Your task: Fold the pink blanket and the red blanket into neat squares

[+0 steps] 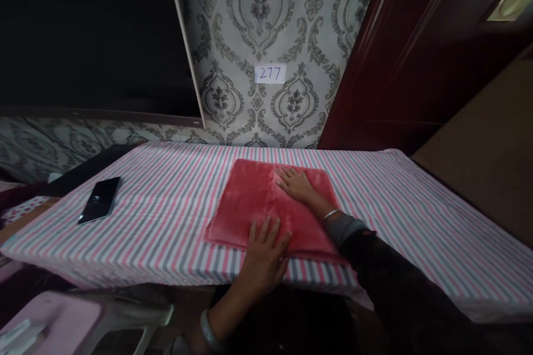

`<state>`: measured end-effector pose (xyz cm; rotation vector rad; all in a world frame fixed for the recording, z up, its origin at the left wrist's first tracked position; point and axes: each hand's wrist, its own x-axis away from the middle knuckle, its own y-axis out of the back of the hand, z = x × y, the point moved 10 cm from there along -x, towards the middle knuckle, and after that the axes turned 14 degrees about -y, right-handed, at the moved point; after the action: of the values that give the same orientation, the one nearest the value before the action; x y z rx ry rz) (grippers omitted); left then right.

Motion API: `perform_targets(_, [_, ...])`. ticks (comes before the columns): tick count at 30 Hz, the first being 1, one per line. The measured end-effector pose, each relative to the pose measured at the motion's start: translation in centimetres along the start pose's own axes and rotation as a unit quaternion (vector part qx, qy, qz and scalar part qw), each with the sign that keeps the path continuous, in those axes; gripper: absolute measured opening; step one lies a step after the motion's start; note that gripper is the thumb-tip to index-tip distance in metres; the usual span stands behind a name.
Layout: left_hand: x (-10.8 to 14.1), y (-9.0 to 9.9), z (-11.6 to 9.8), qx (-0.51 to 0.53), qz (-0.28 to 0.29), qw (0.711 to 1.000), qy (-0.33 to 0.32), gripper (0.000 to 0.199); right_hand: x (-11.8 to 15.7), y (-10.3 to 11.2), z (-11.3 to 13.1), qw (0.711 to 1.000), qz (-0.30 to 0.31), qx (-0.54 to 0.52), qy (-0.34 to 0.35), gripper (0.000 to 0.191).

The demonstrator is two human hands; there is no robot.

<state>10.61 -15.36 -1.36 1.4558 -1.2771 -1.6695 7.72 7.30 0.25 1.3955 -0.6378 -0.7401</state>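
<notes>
A folded red plush cloth lies flat on the pink, grey and white striped tablecloth, close to the table's front edge. My left hand rests at the cloth's near edge, fingers apart and pointing away from me. Farther back, my right hand lies palm down on the upper right part of the same cloth, its fingers spread. Neither hand grips anything. The undersides of both hands are hidden.
A dark phone lies on the table's left side. Behind stand a large black screen, patterned wallpaper with a paper marked 277, and a dark red door. A pink stool is at the lower left.
</notes>
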Motion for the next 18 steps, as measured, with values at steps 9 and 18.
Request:
perform_targets(9, [0.3,0.9,-0.6,-0.015,-0.048,0.999,-0.019,0.055,0.6,0.8,-0.1,1.0,-0.008,0.001,-0.019,0.056])
perform_targets(18, [2.8,5.8,4.6,-0.081,-0.15,0.983,0.062,0.041,3.1,1.4,9.9,0.987,0.036,-0.034,0.156,0.057])
